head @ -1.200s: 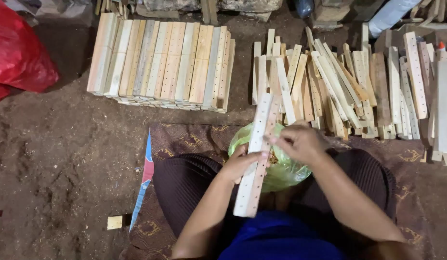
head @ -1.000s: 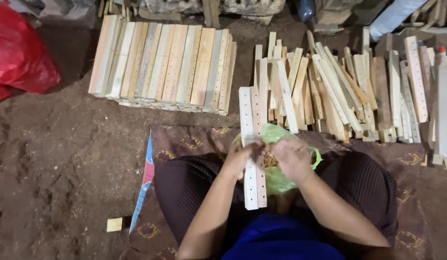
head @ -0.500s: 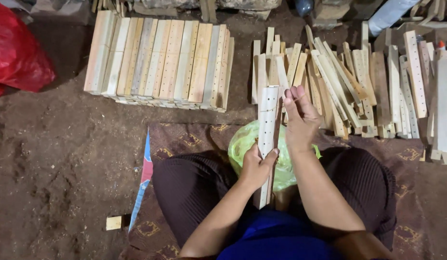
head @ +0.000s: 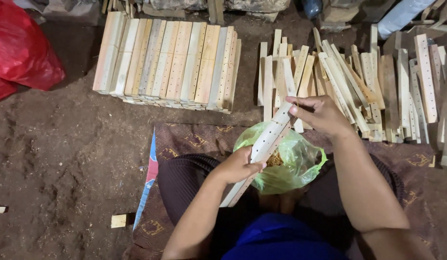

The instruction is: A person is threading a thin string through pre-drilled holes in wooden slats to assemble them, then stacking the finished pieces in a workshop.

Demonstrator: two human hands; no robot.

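Ahead of me lies a neat stack of drilled slats (head: 168, 60). A red bag (head: 21, 50) sits far left. A small wood offcut (head: 118, 220) rests on the dirt floor (head: 55, 163).

pale matt wooden slat (head: 264, 144), glossy plastic bag (head: 295, 159)

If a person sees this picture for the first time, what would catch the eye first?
Probably the pale wooden strip with a row of holes at the centre, held slanted by the left hand near its lower part and the right hand at its top, over a green plastic bag in the lap. Next, the neat stack of similar strips on the dirt at upper left, and the bright red bag in the far left corner.
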